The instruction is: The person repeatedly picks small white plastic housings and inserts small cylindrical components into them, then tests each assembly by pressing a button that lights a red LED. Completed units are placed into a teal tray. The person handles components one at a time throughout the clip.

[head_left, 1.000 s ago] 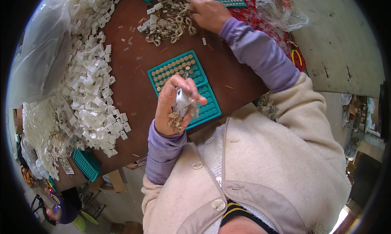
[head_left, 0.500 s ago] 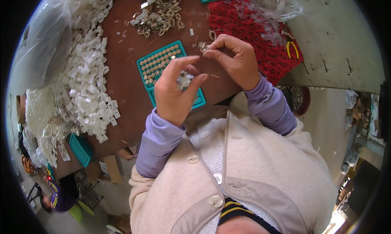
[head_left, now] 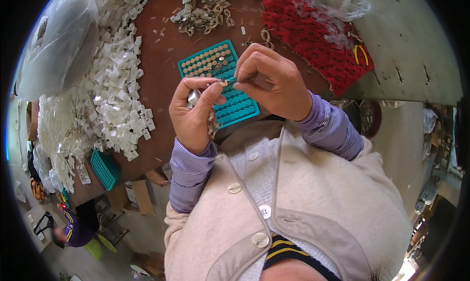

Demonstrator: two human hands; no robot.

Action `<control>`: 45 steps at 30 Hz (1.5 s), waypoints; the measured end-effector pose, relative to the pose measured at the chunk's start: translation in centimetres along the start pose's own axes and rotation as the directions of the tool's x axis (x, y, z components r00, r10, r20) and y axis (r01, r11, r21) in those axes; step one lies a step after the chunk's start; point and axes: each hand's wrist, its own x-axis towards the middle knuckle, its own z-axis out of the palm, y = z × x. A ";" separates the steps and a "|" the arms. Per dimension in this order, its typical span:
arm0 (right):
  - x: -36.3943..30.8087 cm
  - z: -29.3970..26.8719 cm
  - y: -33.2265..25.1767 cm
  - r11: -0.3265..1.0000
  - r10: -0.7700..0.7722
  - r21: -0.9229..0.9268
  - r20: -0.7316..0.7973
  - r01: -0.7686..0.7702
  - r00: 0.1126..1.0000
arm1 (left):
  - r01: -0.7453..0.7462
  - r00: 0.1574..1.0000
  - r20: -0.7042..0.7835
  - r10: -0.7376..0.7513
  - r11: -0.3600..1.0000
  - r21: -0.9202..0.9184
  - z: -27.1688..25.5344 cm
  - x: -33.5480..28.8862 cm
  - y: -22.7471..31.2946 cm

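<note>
My left hand [head_left: 193, 119] is closed, its thumb and forefinger pinching a small pale piece [head_left: 223, 83]. More small white and silvery pieces [head_left: 194, 98] lie in its curled fingers, and a beige knotted cord [head_left: 212, 124] shows below the thumb. Close by on the right, my right hand [head_left: 276, 80] is closed too, thumb against forefinger. A thin thing runs between the two pinches; its kind is too small to tell. Beneath both hands lies a teal tray [head_left: 240, 117] with rows of round hollows. Beige discs [head_left: 198, 63] and a few shiny ones fill its far rows.
White tags [head_left: 120, 92] are heaped on the left beside a clear plastic bag [head_left: 63, 51]. Tangled beige cords [head_left: 205, 17] lie at the back. Yellow-handled pliers [head_left: 361, 55] rest on red patterned cloth [head_left: 313, 41]. Another person [head_left: 78, 229] is at the lower left.
My right hand has moved down and left, and its fingertips now meet those of my left hand. The left hand has turned, pinching a small piece. The whole view has shifted slightly.
</note>
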 end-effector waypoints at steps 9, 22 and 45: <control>0.3 1.1 0.7 0.872 -0.269 -0.419 0.017 0.251 0.963 | -0.180 0.971 -0.085 0.222 0.920 0.348 1.3 -0.3 -0.3; 0.4 3.2 1.7 0.977 0.077 -0.203 0.084 -0.059 0.993 | -0.126 0.749 -0.227 0.622 0.470 0.874 -20.7 4.4 16.1; -0.7 0.2 -0.7 0.991 0.012 0.133 -0.045 -0.005 0.999 | -0.268 0.886 0.268 0.379 -0.054 0.962 -12.9 8.0 6.0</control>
